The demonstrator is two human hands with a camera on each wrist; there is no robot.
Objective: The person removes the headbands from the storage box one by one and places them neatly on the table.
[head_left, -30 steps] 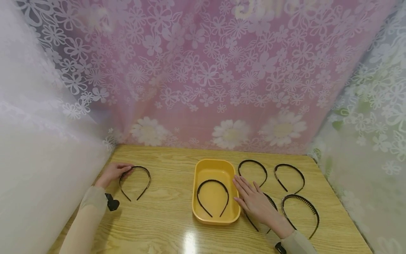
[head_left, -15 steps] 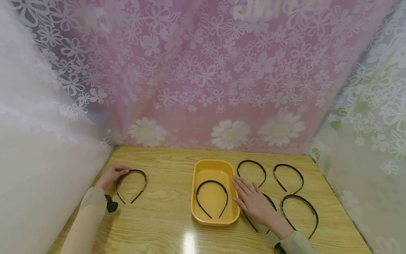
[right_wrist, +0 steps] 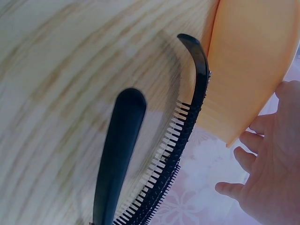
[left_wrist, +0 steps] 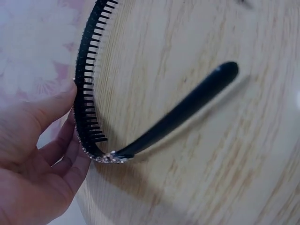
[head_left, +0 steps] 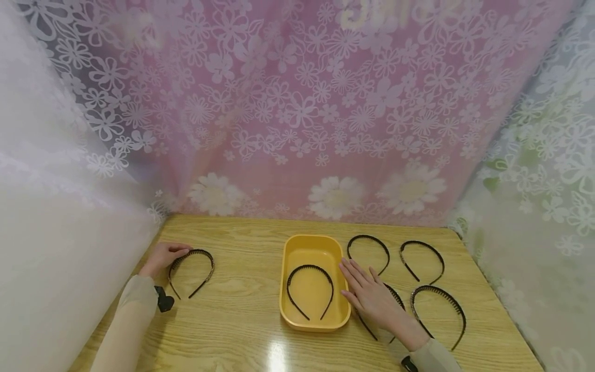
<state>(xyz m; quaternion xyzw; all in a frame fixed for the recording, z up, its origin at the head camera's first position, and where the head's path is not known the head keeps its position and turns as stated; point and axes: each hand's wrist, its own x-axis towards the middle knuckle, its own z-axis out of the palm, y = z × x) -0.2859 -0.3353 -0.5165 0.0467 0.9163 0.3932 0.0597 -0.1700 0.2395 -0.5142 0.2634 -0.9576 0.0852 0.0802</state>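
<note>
My left hand (head_left: 165, 257) is at the far left of the table, thumb and fingers holding the outer curve of a black toothed headband (head_left: 212, 266). In the left wrist view this headband (left_wrist: 180, 115) shows a sparkling trim, and its nearer leg casts a shadow on the table. My right hand (head_left: 369, 294) lies with extended fingers against the right rim of a yellow plastic tub (head_left: 282, 289). Inside the tub is another black headband (head_left: 310, 266). Beneath the right hand and wrist, a further headband (head_left: 367, 326) is partly hidden.
Three more black headbands lie right of the tub: one behind the right hand (head_left: 367, 237), one at the back right (head_left: 423, 244) and one at the front right (head_left: 439, 288). Flowered curtains (head_left: 297, 129) enclose the wooden table (head_left: 223, 330) at the back and sides.
The left hand's headband has shifted slightly left and toward me, turning a little. My right hand stays at the tub's rim, and the tub and other headbands keep their places.
</note>
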